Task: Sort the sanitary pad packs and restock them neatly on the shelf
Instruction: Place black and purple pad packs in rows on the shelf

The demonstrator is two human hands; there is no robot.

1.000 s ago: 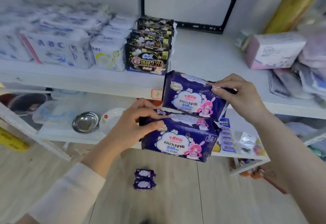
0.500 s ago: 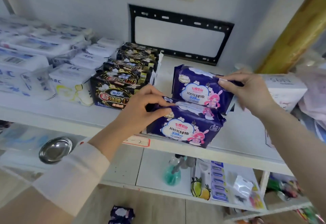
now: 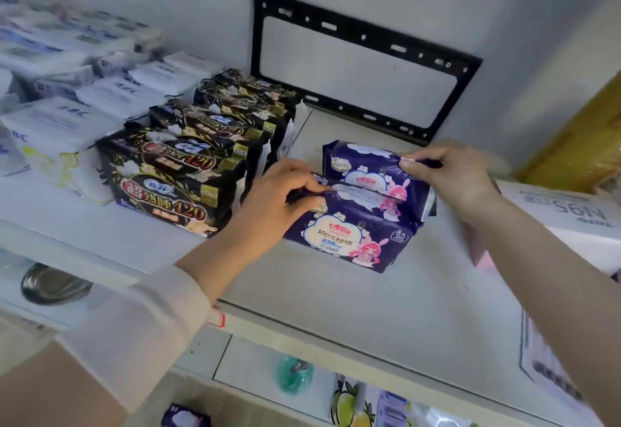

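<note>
Since half a second ago both packs have settled onto the shelf, with the black packs at their 9 o'clock. The left hand pinches the front purple pack at its 10 o'clock corner. The right hand pinches the top edge of the rear purple pack, which touches the front one at 12 o'clock.

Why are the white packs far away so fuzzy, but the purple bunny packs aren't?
Head view: the white packs at the far left edge look smeared; the front purple pack sits mid-frame, print readable; the wide lens slants the shelf.
</note>
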